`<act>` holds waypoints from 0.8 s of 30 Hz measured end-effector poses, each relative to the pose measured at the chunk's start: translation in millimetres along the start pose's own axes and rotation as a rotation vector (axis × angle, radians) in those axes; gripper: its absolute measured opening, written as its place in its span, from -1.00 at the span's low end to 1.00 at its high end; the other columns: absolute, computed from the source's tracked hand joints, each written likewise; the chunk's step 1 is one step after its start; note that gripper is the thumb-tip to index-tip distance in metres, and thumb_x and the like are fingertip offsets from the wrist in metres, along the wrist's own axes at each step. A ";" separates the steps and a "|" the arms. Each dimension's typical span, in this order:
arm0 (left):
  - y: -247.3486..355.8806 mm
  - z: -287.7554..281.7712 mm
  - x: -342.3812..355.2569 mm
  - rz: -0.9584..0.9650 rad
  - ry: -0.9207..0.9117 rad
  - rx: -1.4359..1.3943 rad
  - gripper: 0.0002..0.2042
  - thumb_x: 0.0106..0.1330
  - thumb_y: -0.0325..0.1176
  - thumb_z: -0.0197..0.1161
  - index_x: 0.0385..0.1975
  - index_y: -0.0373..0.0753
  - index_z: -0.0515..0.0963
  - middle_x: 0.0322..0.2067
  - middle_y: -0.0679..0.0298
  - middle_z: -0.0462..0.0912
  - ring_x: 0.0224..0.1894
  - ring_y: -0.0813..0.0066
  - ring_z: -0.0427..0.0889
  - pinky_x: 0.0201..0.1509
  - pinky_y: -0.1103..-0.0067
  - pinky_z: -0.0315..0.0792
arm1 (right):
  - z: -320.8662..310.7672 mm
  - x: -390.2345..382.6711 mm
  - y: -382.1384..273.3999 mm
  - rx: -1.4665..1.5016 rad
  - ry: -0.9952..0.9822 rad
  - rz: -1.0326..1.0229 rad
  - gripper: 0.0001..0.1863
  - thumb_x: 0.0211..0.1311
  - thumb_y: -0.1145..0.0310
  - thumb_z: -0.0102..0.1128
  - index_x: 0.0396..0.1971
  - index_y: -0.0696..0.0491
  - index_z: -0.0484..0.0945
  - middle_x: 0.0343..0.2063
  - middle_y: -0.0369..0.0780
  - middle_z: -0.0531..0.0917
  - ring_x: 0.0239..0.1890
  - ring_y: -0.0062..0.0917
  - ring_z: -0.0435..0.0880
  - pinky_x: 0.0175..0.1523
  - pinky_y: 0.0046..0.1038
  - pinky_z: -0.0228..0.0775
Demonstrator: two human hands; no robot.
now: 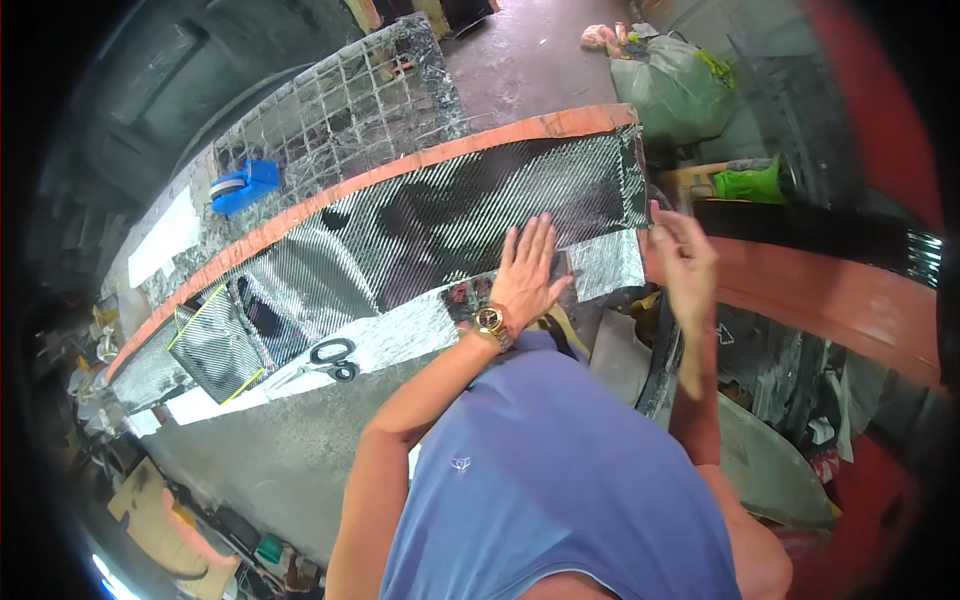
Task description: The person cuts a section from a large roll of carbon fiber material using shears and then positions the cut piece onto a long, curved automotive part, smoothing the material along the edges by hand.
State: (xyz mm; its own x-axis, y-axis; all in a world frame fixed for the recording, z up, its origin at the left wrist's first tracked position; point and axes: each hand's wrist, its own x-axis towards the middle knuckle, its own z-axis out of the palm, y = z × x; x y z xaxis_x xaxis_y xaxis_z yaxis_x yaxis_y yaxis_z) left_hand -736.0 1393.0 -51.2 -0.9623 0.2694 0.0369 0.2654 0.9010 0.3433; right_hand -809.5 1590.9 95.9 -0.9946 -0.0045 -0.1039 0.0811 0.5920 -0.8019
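While the carbon-fibre cloth [440, 215] is overlaid by the spread left hand [526, 283], its right end is flanked by the right hand [688, 258], whose grip cannot be told.

head view: fisheye lens, the left of a side-by-side pair worn on the head. the axis points steeply downward and forward. the wearer's blue shirt [570, 460] fills the near, lower centre; the left hand [527, 278] lies at middle range, near the centre, with the right hand [686, 255] to its right; the grey floor [530, 50] lies farther off. straight edges bow toward the dark rim.
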 end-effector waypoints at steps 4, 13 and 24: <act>-29.3 -12.8 -37.6 -0.041 0.013 -0.039 -0.19 0.37 0.18 -0.06 0.39 -0.42 0.13 0.47 0.01 0.00 0.53 0.14 -0.10 0.56 0.17 -0.28 | 48.1 -37.1 -22.8 -0.071 -0.103 -0.044 -0.74 0.31 0.41 0.23 -0.03 0.14 0.61 -0.18 -0.25 0.70 -0.18 -0.64 0.63 -0.11 -0.56 0.43; -57.8 -71.7 -116.1 0.004 0.053 -0.282 -0.43 0.34 -0.17 0.18 0.25 -0.41 0.33 0.26 -0.01 0.34 0.27 0.10 0.34 0.32 0.28 0.22 | 115.7 -75.5 -13.8 -0.191 -0.195 -0.181 -0.62 0.24 0.32 0.25 0.00 0.18 0.55 0.00 -0.08 0.62 0.05 -0.22 0.60 0.15 -0.31 0.40; -82.6 -46.6 -162.4 -0.939 0.590 -1.519 -0.77 0.39 -0.30 0.25 -0.11 -0.31 0.51 -0.38 0.31 0.67 -0.46 0.69 0.58 -0.49 0.74 0.39 | 164.8 -59.0 14.9 -0.456 -0.512 -0.742 -0.29 0.20 0.28 0.23 0.36 0.06 0.24 0.44 -0.14 0.13 0.49 -0.21 0.06 0.52 -0.14 -0.10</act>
State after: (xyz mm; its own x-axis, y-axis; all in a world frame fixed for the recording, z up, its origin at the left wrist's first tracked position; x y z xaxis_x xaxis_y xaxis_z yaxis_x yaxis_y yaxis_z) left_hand -604.4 1258.9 -41.9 -0.7259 -0.5017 -0.4705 -0.2443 -0.4514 0.8582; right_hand -738.9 1467.2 -6.9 -0.6273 -0.7788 0.0035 -0.6860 0.5504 -0.4759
